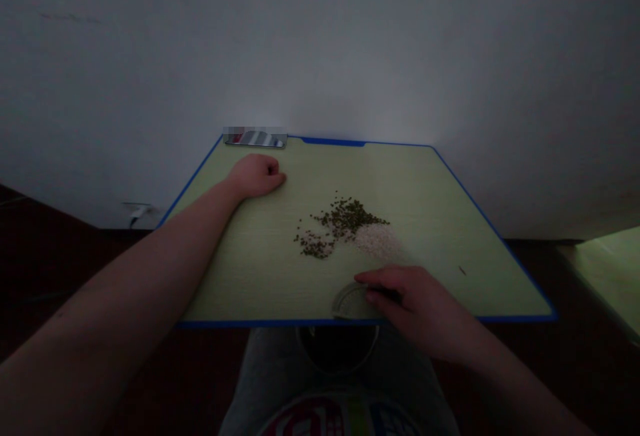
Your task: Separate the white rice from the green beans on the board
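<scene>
A pile of small green beans point(340, 223) lies mixed beside a patch of white rice grains point(377, 239) in the middle of a pale green table point(260, 269) with a blue edge. My left hand point(257, 175) rests far out on the table as a closed fist, holding nothing that I can see. My right hand point(415, 306) lies at the near edge, fingers curled over a small round lid-like dish point(347, 299). Under the table edge a dark bowl point(337, 349) sits on my lap.
A phone point(255, 139) lies at the far left corner of the table against a white wall. Another pale green surface point(607, 269) shows at the right. A single stray grain point(462, 270) lies to the right of the rice.
</scene>
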The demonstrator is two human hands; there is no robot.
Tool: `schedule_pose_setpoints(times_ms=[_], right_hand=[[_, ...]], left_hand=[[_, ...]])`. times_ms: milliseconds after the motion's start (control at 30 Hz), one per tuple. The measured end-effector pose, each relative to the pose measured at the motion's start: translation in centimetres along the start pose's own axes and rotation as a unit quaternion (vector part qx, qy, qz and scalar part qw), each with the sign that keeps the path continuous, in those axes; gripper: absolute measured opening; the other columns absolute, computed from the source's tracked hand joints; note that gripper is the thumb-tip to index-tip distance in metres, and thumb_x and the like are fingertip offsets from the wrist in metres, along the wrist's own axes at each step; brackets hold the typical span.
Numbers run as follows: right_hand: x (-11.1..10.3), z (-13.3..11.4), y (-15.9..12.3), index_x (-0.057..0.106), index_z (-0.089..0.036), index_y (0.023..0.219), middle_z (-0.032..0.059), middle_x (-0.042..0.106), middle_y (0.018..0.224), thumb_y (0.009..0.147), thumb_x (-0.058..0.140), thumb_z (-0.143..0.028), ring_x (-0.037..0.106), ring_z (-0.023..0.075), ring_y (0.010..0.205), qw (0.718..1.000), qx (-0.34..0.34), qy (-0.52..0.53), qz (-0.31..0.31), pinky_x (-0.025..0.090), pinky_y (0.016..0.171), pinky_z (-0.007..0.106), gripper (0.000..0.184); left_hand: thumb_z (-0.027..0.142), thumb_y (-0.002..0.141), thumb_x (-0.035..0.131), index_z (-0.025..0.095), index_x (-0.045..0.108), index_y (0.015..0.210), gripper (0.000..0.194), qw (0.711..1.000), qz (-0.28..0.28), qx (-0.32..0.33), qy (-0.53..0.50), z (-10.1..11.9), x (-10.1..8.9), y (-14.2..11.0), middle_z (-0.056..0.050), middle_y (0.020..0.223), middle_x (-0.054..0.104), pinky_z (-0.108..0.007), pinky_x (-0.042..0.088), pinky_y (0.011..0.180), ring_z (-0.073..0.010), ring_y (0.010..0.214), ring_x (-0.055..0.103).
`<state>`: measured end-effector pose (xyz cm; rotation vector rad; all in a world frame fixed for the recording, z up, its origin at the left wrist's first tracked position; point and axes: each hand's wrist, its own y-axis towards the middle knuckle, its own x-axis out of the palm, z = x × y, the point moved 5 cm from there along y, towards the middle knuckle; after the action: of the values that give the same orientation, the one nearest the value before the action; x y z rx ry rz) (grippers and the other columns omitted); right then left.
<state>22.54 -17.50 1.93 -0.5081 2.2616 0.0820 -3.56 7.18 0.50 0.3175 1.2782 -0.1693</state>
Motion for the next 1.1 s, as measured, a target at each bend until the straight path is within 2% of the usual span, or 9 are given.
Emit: schedule_pose_setpoints(times_ms=[367, 633, 867, 1000, 1100], right_hand=[[-0.1, 0.8, -0.9, 0.074, -0.022, 0.117, 0.0074, 0.078, 0.109, 0.093, 0.054, -0.025, 0.073, 0.0239, 0.096, 0.999, 0.042, 0.023, 0.017, 0.057, 0.086, 0.04, 0.032], [0.6, -0.4, 0.0, 0.074, -0.022, 0.118, 0.0075, 0.077, 0.11, 0.093, 0.053, -0.022, 0.072, 0.0237, 0.098, 1.0, 0.014, 0.022, 0.017, 0.057, 0.088, 0.04, 0.032], [0.3, -0.4, -0.8, 0.074, -0.022, 0.114, 0.0071, 0.078, 0.107, 0.093, 0.053, -0.023, 0.073, 0.0226, 0.096, 1.0, -0.002, 0.014, 0.012, 0.058, 0.085, 0.038, 0.03], [0.1, -0.7, -1.1, 0.073, -0.022, 0.112, 0.0067, 0.078, 0.102, 0.094, 0.053, -0.022, 0.073, 0.0207, 0.09, 0.997, -0.02, -0.011, 0.069, 0.059, 0.079, 0.034, 0.028], [0.9, -2.3, -0.9, 0.071, -0.018, 0.113, 0.0085, 0.077, 0.099, 0.095, 0.047, -0.018, 0.073, 0.0198, 0.086, 0.985, -0.09, -0.07, 0.128, 0.06, 0.078, 0.033, 0.03]], left_hand=[[0.046, 0.075, 0.056, 0.021, 0.057, 0.062, 0.029, 1.0, -0.003, -0.002, 0.012, 0.2, -0.1, 0.0, -0.002, 0.057, 0.053, -0.031, 0.034, 0.058, -0.0161, 0.059, 0.046], [0.045, 0.074, 0.055, 0.022, 0.054, 0.06, 0.027, 1.0, 0.001, 0.008, 0.004, 0.2, -0.1, 0.0, -0.002, 0.057, 0.053, -0.031, 0.034, 0.059, -0.0166, 0.059, 0.046], [0.045, 0.073, 0.057, 0.021, 0.057, 0.061, 0.027, 1.0, 0.006, 0.007, 0.003, 0.0, 0.0, 0.1, -0.002, 0.057, 0.054, -0.031, 0.035, 0.059, -0.0168, 0.061, 0.047], [0.045, 0.074, 0.056, 0.021, 0.057, 0.061, 0.027, 1.0, 0.01, 0.012, 0.004, 0.1, 0.0, 0.0, -0.002, 0.057, 0.053, -0.031, 0.034, 0.057, -0.016, 0.059, 0.046], [0.045, 0.074, 0.057, 0.021, 0.057, 0.061, 0.027, 1.0, 0.01, 0.014, 0.005, 0.1, 0.0, 0.0, -0.002, 0.056, 0.053, -0.031, 0.033, 0.056, -0.0155, 0.058, 0.046]])
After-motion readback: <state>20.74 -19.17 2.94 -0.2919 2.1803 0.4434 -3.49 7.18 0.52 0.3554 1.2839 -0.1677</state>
